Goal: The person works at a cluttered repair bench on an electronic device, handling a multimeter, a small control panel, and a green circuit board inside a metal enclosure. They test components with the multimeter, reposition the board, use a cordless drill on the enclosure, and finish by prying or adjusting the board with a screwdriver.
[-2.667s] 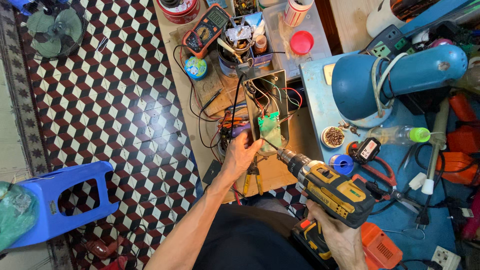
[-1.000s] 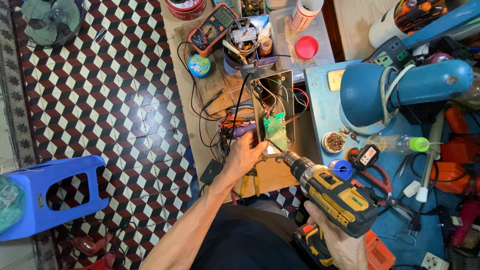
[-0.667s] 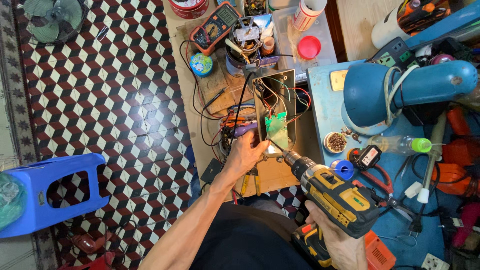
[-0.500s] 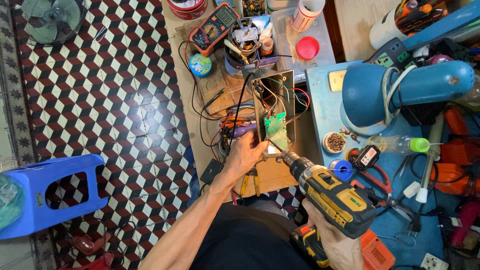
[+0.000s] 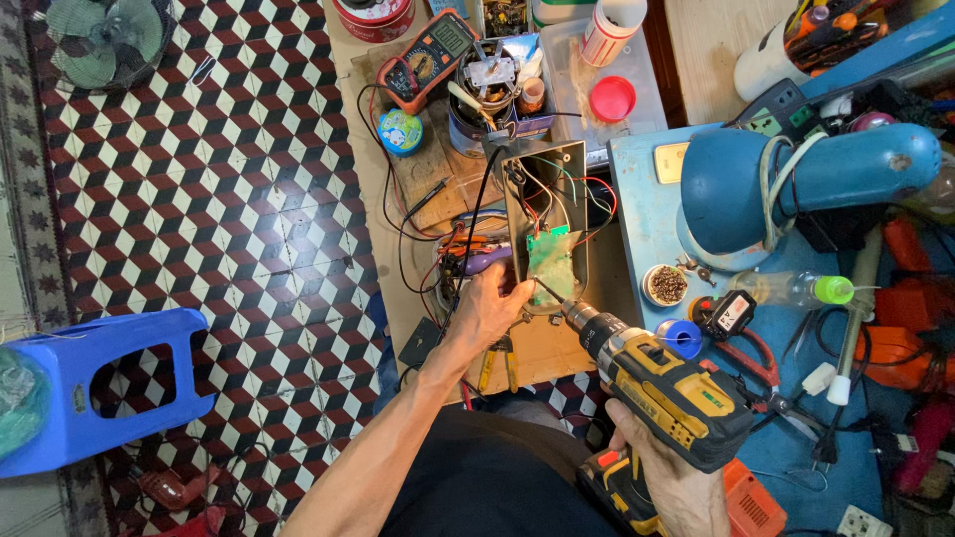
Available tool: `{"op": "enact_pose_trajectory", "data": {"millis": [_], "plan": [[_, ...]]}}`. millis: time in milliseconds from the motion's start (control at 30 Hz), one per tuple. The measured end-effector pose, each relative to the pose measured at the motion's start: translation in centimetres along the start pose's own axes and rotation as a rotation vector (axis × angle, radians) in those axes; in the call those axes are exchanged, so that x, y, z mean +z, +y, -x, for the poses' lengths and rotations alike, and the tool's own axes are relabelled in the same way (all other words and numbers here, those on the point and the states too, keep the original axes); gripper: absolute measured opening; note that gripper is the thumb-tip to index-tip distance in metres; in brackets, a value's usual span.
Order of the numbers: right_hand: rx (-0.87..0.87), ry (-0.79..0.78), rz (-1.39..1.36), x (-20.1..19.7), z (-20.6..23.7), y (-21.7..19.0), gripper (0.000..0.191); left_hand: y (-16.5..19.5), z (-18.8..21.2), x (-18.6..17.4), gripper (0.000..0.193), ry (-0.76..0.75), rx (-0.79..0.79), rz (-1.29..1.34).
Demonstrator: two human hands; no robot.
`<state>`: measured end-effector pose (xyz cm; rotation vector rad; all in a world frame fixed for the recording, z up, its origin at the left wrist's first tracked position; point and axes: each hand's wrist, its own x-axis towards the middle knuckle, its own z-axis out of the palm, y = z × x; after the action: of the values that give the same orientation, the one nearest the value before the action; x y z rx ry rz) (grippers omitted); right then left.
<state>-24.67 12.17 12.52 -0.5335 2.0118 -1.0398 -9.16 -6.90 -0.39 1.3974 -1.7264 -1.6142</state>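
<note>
My left hand (image 5: pixel 489 310) and right hand (image 5: pixel 665 475) are bare, my forearms unsleeved, and dark clothing covers my lap.

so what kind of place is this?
Likely a small electronics repair bench: a multimeter, an open metal case with a green circuit board and loose wires, cordless drill in the right hand.

Bright, even daylight fills the scene, with no single strong source visible. Shadows are soft and short, pooling under the blue stool (image 5: pixel 95 393) and beneath the cluttered surface (image 5: pixel 418 199). The tiled floor (image 5: pixel 239 199) shows mild sheen but no harsh glare. Focus is sharp centrally; the wide lens bends and stretches lines toward the edges and corners.
</note>
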Motion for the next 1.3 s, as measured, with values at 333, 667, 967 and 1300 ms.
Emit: {"op": "enact_pose_trajectory", "data": {"millis": [333, 667, 967, 1300], "plan": [[-0.072, -0.051, 0.0, -0.5, -0.3, 0.7, 0.033, 0.9, -1.1, 1.1, 0.059, 0.15, 0.081, -0.085], [0.027, -0.048, -0.12, -0.3, 0.1, 1.5, 0.037, -0.2, -2.5, 0.6, 0.065, 0.101, 0.014, -0.208], [0.069, -0.104, -0.176, -1.1, -0.2, 2.3, 0.037, 0.3, -1.9, -0.3, 0.051, 0.006, 0.156, -0.115], [-0.19, -0.097, -0.13, -0.7, 1.5, 0.4, 0.037, 2.5, 0.4, -0.1, 0.075, 0.174, 0.217, 0.275]]}}
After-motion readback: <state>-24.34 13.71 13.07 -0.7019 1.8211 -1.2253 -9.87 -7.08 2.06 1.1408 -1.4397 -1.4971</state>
